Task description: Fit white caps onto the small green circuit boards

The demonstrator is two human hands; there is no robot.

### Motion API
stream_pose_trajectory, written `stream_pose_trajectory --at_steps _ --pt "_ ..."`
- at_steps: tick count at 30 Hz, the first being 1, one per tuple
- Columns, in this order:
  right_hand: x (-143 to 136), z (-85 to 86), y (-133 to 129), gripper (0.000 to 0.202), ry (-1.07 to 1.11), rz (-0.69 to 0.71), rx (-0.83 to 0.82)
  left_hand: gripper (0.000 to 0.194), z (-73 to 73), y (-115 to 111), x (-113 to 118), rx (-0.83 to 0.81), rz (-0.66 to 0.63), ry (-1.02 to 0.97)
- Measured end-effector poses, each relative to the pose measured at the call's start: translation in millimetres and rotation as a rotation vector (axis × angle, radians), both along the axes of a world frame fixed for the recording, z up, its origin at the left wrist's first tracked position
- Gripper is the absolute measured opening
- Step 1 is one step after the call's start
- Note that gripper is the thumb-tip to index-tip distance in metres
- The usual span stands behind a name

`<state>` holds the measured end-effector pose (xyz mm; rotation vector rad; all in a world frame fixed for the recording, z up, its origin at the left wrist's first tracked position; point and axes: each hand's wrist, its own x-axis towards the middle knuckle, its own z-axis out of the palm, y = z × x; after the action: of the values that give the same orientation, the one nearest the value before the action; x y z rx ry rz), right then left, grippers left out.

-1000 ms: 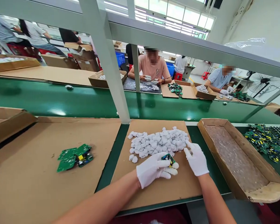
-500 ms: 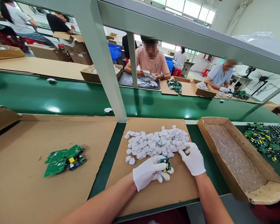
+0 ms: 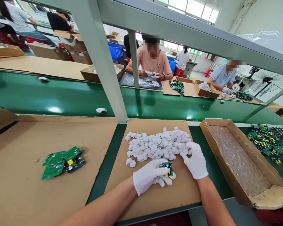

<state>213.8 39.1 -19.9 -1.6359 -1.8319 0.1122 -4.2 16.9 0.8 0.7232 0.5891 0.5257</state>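
My left hand, in a white glove, is closed on a small green circuit board with yellow and dark parts. The thumb lies over the board and the other fingers are beneath it. My right hand, gloved too, reaches the right edge of a pile of small white rounded pieces. Its thumb and forefinger are bent and a little apart at the pieces, with nothing plainly held between them. The pile lies on a cardboard sheet in front of me.
More green boards lie on the cardboard at left. An open carton stands at right, beside a heap of boards. Beyond runs a green conveyor belt under a grey frame post. Co-workers sit across it.
White-topped pieces on the belt have shifted left. My left hand has tilted the board slightly and lowered a little. The right hand has stayed by the pile, almost still.
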Motion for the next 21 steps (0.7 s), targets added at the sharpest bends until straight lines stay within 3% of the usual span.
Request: stream_pose_trajectory --at_steps 6,10,15,19,21 --pt "1 -5.2 -7 0.044 0.057 -0.097 -0.066 0.036 -0.5 0 0 0.006 -0.006 0.006" --pt "4 -0.9 -10 0.025 0.112 -0.072 -0.129 0.038 2.4 0 0 0.001 -0.021 0.031" --pt "20 8.6 -23 0.030 0.144 -0.051 -0.172 0.036 6.0 0 -2 0.008 0.014 0.045" --pt "9 2.1 -49 0.026 -0.018 0.008 -0.152 0.032 4.2 0 -1 0.021 0.029 0.051" --pt "-7 -3.4 -67 0.045 -0.201 0.067 -0.145 0.036 2.4 -1 0 0.012 0.035 0.031"
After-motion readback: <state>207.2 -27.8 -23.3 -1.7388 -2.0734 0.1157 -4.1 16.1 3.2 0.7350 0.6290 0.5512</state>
